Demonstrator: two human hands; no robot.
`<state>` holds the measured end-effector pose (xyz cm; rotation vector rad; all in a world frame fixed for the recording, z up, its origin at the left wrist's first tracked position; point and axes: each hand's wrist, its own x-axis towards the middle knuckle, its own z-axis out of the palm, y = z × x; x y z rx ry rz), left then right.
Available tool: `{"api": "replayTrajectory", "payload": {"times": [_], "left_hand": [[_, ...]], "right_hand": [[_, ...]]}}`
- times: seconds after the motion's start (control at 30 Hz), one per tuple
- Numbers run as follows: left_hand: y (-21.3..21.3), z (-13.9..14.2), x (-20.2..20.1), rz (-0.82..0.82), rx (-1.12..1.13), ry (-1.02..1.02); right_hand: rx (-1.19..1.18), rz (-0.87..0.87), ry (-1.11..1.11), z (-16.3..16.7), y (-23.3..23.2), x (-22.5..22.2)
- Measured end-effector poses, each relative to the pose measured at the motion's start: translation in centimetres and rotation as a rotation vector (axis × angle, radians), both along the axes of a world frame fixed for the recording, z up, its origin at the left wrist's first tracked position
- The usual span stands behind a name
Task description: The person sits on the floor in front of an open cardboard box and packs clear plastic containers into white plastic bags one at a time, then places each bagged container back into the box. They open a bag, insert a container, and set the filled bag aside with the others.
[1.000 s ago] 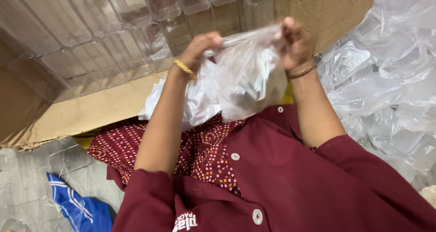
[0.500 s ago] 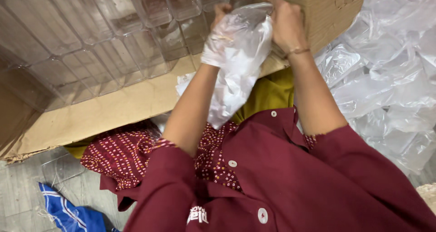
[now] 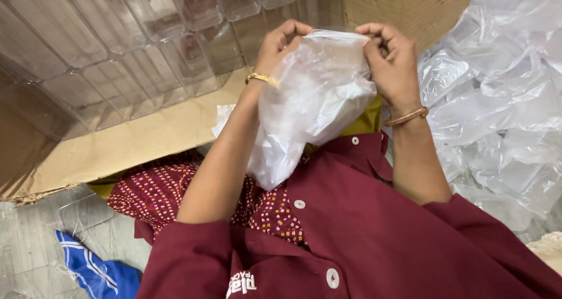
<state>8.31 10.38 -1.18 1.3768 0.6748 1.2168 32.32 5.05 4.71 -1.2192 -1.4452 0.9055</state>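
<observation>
Nearest to the camera is the maroon button shirt of the person, and under it a dark red cloth with small white and yellow dots lies over the lap. At the lower left a blue cloth with white stripes lies on the grey floor. A little farther, both forearms rise from the shirt sleeves and meet in front of the chest. Between them hangs a clear plastic bag, crumpled and whitish, with its lower end reaching down to the shirt. The left hand holds the top edge of the bag on its left side, the grip pinching the plastic between thumb and bent fingers; a gold bangle sits on this wrist. The right hand holds the top edge on the right side, the grip also pinching the plastic, and a thin bangle is around its wrist. Behind the hands a flat brown cardboard sheet lies on the floor. Beyond it stand rows of clear plastic trays, and a cardboard box is at the top. On the right a heap of clear plastic bags fills the side.
</observation>
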Motion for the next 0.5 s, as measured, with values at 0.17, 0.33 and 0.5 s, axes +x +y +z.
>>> {"api": "replayTrajectory", "payload": {"times": [0.17,0.33,0.5], "left_hand": [[-0.2,-0.7,0.0,-0.042,-0.193,-0.078],[0.2,-1.3,-0.8,-0.084,-0.155,-0.051],[0.2,-1.6,-1.0,-0.056,-0.036,0.012]], "right_hand": [[-0.180,0.038,0.381,-0.6,0.2,-0.4],[-0.256,0.056,0.439,-0.8,0.3,-0.6],[-0.246,0.047,0.366,-0.8,0.1,-0.4]]}}
